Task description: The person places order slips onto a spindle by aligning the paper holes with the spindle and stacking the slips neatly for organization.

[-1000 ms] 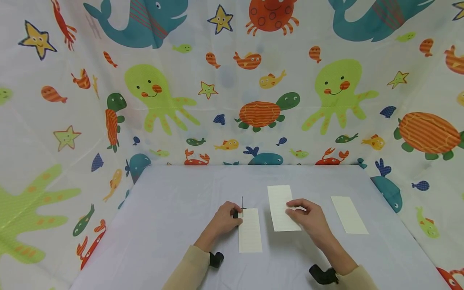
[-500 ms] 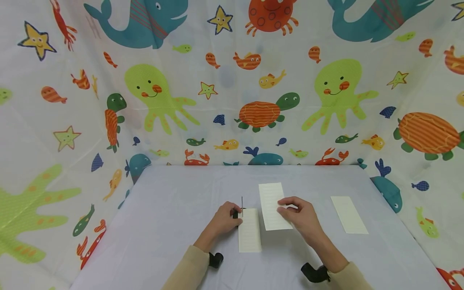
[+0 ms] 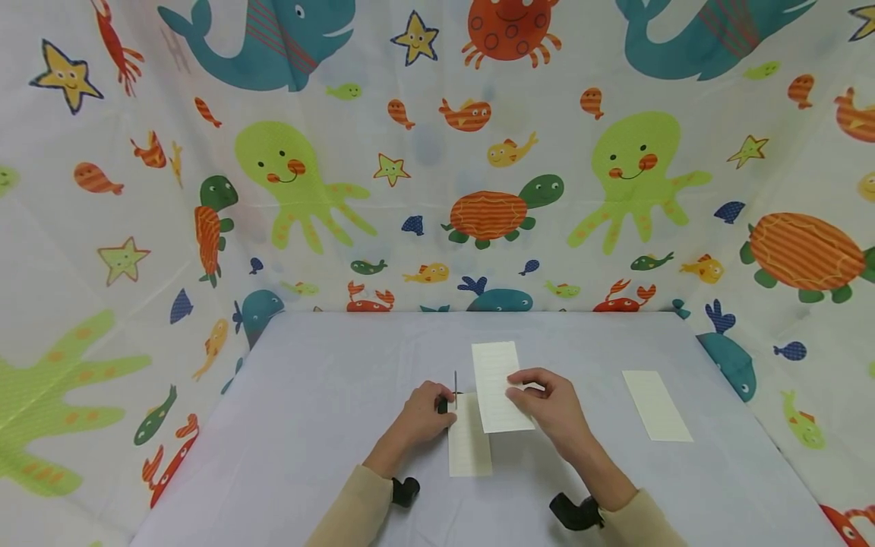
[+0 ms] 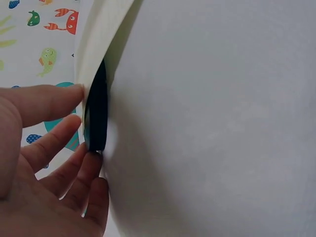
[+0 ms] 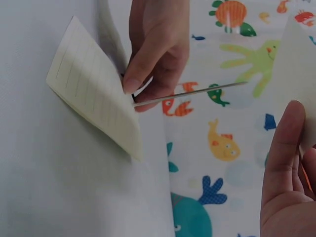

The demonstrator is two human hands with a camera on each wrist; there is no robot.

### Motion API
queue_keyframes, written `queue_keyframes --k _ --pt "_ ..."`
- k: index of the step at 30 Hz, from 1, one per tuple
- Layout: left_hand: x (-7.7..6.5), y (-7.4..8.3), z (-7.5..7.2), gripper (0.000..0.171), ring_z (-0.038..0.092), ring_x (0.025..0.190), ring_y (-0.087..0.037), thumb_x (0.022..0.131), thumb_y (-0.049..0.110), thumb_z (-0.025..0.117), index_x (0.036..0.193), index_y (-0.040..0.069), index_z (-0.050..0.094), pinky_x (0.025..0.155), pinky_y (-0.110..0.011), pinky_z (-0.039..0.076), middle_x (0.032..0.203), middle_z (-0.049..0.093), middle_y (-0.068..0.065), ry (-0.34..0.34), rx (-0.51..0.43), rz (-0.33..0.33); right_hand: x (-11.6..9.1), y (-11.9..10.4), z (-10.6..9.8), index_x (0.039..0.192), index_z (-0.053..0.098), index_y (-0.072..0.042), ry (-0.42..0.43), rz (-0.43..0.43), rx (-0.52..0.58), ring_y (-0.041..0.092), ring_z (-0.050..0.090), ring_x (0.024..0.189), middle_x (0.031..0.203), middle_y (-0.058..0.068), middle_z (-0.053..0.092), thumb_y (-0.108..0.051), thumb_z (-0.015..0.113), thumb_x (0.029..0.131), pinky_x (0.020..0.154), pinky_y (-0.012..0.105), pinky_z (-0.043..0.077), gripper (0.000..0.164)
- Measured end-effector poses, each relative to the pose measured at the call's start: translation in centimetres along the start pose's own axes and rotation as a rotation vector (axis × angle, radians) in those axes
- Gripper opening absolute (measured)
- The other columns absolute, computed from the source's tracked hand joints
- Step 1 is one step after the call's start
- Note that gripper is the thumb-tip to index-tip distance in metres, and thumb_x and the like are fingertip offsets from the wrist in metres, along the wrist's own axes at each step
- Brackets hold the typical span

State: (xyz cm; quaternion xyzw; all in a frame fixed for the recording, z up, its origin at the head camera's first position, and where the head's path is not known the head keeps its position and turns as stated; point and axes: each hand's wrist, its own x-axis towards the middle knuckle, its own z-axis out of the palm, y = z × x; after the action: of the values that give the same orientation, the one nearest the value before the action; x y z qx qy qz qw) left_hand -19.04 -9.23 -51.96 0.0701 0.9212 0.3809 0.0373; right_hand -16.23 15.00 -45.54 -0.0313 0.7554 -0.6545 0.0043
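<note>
1. Your right hand (image 3: 550,406) had its fingers pinching the raised sheet (image 3: 497,387) by the right edge; the paper extended leftward from them, above the table (image 3: 328,395).
2. Its long axis ran away from you, the far end leaning slightly left.
3. The thin spike (image 3: 456,384) stood upright just left of that sheet, apart from it, at the lower sheet (image 3: 469,452)'s far-left corner.
4. Your left hand (image 3: 420,414) was nearer the spike, its fingers gripping the dark base (image 4: 98,113) there.
</note>
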Motion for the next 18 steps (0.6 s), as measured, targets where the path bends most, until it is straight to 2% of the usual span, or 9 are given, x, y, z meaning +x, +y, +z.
queue_keyframes --k 7,13,18 --pt "-0.1 0.3 -0.3 0.022 0.053 0.098 -0.025 0.088 0.01 0.072 0.109 0.006 0.066 0.087 -0.046 0.046 0.111 0.057 -0.01 0.03 -0.009 0.013 0.0 0.0 1.0 0.109 0.072 -0.003 -0.009 -0.003 0.028 0.025 0.063 0.081 0.115 0.013 0.063 -0.007 0.076 0.09 0.071 0.024 0.055 0.02" --pt "-0.1 0.7 -0.9 0.014 0.058 0.099 -0.024 0.096 0.009 0.063 0.109 0.007 0.067 0.085 -0.043 0.049 0.109 0.062 -0.008 0.148 -0.097 0.019 -0.2 -0.3 1.6 0.109 0.072 -0.002 -0.017 -0.017 0.071 0.025 0.063 0.079 0.114 0.015 0.063 -0.006 0.077 0.09 0.07 0.024 0.055 0.021" --pt "-0.1 1.9 -1.8 0.014 0.059 0.096 -0.02 0.1 0.011 0.057 0.108 0.007 0.068 0.084 -0.039 0.049 0.103 0.066 -0.006 0.257 -0.212 0.042 -0.4 -0.4 2.0 0.109 0.071 -0.001 -0.03 -0.024 0.094 0.021 0.058 0.073 0.108 0.015 0.063 -0.006 0.078 0.089 0.064 0.022 0.05 0.022"
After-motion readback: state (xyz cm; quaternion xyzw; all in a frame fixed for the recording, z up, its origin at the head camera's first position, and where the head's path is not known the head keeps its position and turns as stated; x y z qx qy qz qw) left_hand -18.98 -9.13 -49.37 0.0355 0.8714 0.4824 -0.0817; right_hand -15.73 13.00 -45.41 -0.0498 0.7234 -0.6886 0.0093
